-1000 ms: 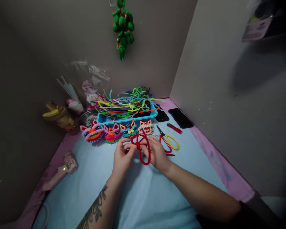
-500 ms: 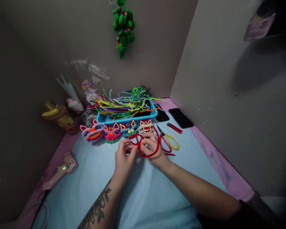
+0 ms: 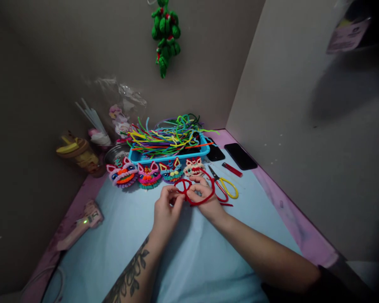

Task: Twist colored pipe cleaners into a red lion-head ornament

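While pinching a red fuzzy wire (image 3: pixel 185 192), shaped into a spoked loop, between the fingertips of left hand (image 3: pixel 166 209) and right hand (image 3: pixel 208 207), holding both hands close together above the blue cloth (image 3: pixel 120 248). Facing four animal heads (image 3: pixel 149 177) just beyond, then a blue tray (image 3: pixel 164 159) heaped with fuzzy stems (image 3: pixel 159 142). Working at a counter (image 3: pixel 316 246) beside scissors (image 3: pixel 220 180) and a lighter (image 3: pixel 232 169) to the right, a pink glue gun (image 3: pixel 88 221) to the left.

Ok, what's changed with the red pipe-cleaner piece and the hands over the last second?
The long free strand of the red pipe-cleaner piece has swung rightward, from a loop hanging below the fingers to a wide curve across the right hand. Nothing visibly let go: that hand and the left hand stay on the piece. Scissors, hot glue gun and lion heads stayed put.
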{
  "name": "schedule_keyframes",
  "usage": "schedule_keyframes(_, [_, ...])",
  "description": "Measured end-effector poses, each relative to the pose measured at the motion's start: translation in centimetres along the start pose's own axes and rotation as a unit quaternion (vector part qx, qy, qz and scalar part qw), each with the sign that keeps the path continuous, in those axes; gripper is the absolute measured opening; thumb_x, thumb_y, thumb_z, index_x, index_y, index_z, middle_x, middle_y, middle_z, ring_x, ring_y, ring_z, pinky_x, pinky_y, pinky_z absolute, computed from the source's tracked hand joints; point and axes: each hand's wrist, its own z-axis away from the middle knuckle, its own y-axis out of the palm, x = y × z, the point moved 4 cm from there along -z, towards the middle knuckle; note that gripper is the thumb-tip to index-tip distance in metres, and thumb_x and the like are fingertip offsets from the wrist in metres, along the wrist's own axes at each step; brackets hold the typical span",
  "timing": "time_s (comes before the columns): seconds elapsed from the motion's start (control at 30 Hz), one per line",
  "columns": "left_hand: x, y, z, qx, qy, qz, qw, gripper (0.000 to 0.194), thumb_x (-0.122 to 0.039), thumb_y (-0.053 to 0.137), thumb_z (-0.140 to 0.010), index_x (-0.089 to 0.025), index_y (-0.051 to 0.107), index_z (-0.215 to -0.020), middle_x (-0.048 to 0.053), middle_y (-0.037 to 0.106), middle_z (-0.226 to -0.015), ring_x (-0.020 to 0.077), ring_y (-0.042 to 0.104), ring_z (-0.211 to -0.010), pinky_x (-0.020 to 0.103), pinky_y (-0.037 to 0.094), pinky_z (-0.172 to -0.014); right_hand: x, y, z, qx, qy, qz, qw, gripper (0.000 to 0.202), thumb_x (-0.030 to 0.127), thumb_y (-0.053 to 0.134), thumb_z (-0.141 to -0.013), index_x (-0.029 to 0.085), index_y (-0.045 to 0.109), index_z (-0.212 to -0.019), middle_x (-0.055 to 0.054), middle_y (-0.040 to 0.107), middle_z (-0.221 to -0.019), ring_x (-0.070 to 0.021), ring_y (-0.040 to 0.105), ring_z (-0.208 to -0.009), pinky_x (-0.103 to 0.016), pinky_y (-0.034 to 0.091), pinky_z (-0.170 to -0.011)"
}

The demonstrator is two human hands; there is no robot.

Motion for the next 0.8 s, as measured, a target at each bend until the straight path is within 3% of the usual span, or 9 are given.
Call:
schedule_keyframes(0.23, [0.5, 0.2, -0.3, 0.016, -0.057, 0.064, 0.996, 0.028, -0.029, 0.059, -0.074, -0.02, 0.043, -0.095, -0.001, 0.066, -0.069, 0.0121, 0.061, -0.064, 0.022, 0.043, -0.059, -0.2, -0.1, -0.5, 0.033, -0.007, -0.001, 0.999, 0.019, 0.027, 0.056, -0.074, 0.018, 0.058, -0.058, -0.006, 0.048, -0.106, -0.0207, 0.049, -0.105, -0.037, 0.036, -0.094])
schedule_keyframes(0.4, [0.8, -0.4, -0.8, -0.021, -0.096, 0.132, 0.986, 0.033, -0.03, 0.063, -0.072, -0.02, 0.043, -0.095, -0.002, 0.064, -0.065, 0.01, 0.058, -0.058, 0.019, 0.041, -0.054, -0.3, -0.6, -0.9, 0.019, -0.066, 0.028, 0.997, 0.006, 0.023, 0.056, -0.074, 0.021, 0.061, -0.075, -0.006, 0.051, -0.104, -0.0211, 0.05, -0.106, -0.04, 0.035, -0.097])
schedule_keyframes(0.57, [0.7, -0.6, -0.9, -0.047, -0.108, 0.141, 0.983, 0.034, -0.031, 0.064, -0.07, -0.019, 0.042, -0.094, -0.002, 0.064, -0.064, 0.0085, 0.056, -0.055, 0.017, 0.04, -0.053, 1.0, -0.5, 0.2, 0.02, -0.141, 0.075, 0.987, 0.029, 0.022, 0.07, -0.063, 0.024, 0.059, -0.089, -0.005, 0.049, -0.111, -0.0227, 0.045, -0.112, -0.04, 0.034, -0.098])
schedule_keyframes(0.7, [0.7, -0.5, -0.8, -0.044, -0.106, 0.131, 0.985, 0.035, -0.033, 0.064, -0.071, -0.019, 0.043, -0.096, -0.002, 0.064, -0.067, 0.0092, 0.056, -0.054, 0.018, 0.04, -0.05, 1.8, -0.4, 0.8, 0.001, -0.166, 0.1, 0.981, 0.009, 0.026, 0.066, -0.071, 0.024, 0.063, -0.079, -0.005, 0.05, -0.107, -0.0228, 0.045, -0.109, -0.041, 0.035, -0.097])
schedule_keyframes(0.8, [0.8, -0.4, -0.8, -0.044, -0.103, 0.14, 0.984, 0.036, -0.032, 0.065, -0.071, -0.02, 0.042, -0.097, -0.001, 0.065, -0.07, 0.0099, 0.059, -0.058, 0.019, 0.042, -0.053, 2.0, -0.4, 0.8, 0.002, -0.165, 0.099, 0.981, 0.005, 0.024, 0.063, -0.074, 0.024, 0.065, -0.079, -0.005, 0.052, -0.105, -0.0227, 0.047, -0.106, -0.041, 0.037, -0.095])
